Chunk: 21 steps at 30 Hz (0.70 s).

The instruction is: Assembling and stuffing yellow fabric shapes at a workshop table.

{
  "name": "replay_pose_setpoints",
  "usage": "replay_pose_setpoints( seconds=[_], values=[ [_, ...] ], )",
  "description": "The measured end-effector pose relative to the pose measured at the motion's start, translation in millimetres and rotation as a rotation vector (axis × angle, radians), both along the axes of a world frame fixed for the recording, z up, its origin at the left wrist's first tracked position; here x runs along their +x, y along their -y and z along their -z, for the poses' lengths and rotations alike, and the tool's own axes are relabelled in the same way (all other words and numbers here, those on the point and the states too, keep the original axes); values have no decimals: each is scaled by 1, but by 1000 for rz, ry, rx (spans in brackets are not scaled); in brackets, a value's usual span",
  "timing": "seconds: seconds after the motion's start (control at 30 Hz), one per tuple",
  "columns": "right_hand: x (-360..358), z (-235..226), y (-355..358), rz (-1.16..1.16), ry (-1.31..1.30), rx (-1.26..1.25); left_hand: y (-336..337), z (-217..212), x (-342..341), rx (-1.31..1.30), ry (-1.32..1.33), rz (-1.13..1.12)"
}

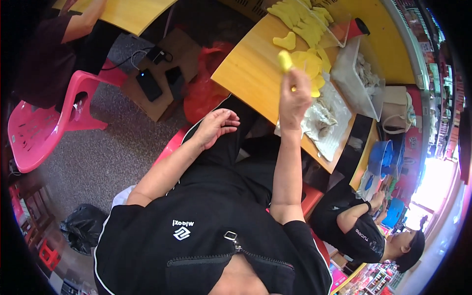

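Note:
My right hand [296, 96] is raised over the table's near edge. Its fingers pinch a small yellow piece [284, 60], blurred by motion. Just beyond it, several flat rounded yellow pieces [314, 65] overlap on the yellow tabletop [246, 61]. A lone curved yellow piece [284, 41] lies close by, and a heap of yellow, finger-shaped pieces [300, 19] sits at the far edge. White plastic sheeting with crumpled whitish material [322, 118] is beside my right wrist. My left hand [217, 128] hovers above my lap, fingers loosely bent and apart, holding nothing visible.
A clear bin [361, 78] of whitish scraps stands at the table's right. Left of the table are a red plastic bag [201, 93] and cardboard [142, 98] with phones. Pink chair [59, 128] and another seated person are at left; a co-worker [354, 226] sits at right.

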State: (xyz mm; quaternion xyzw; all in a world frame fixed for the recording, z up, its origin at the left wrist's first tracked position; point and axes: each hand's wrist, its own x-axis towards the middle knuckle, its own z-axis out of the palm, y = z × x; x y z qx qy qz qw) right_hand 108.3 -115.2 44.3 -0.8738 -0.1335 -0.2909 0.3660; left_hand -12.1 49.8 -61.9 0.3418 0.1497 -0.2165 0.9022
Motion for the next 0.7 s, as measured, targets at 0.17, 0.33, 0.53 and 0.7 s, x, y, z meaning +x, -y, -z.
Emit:
replay_pose_setpoints(
  seconds=[0.17,0.33,0.53,0.7],
  values=[
    [10,6,-2,-149,-352,-364,3,1,3,-8,-25,-31],
    [8,1,6,26,80,132,1,-1,1,3,-70,-47],
    [-1,-1,8,-58,-89,-202,3,2,-2,-9,-13,-76],
    [-6,12,7,-54,-114,-246,4,-3,2,-29,17,-55]
  ],
)
